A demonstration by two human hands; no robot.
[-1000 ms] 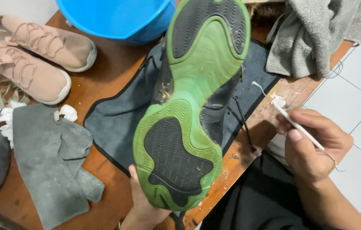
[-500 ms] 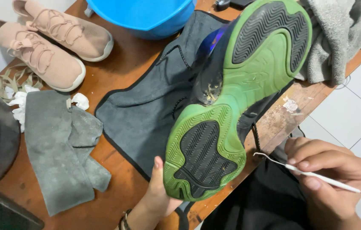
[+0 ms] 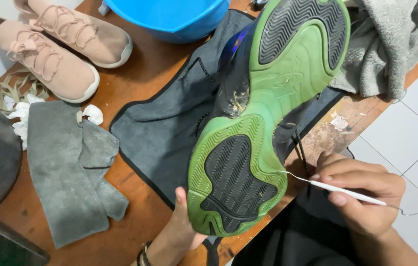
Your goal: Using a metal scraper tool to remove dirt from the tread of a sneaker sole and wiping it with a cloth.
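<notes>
**Picking Debris from the Sole Edge**

Since the earlier frame, the green-soled shoe (image 3: 263,118) has been swung further to the right and tilted, and the hook tip of the pick tool (image 3: 339,188) has been brought against the sole's near right edge.

The shoe is held sole-up above the dark grey mat (image 3: 169,133) on the wooden worktop (image 3: 140,221). It is supported from below at the near end by the left hand (image 3: 179,231), whose fingers are mostly hidden behind the sole; only the thumb shows, pressed on the rim. The white handle of the pick tool is pinched between the closed fingers (image 3: 339,173) of the right hand (image 3: 362,194).

For a clean result, the tip should be kept shallow in the groove and drawn outward, away from the supporting hand. The shoe should be braced firmly so that it does not twist under the pull. Loosened grit, visible as pale flecks at mid-sole, is best let fall on the mat.

A pair of pink shoes (image 3: 56,54), a blue basin (image 3: 174,17) and a grey cloth (image 3: 71,167) lie to the left and far side.
</notes>
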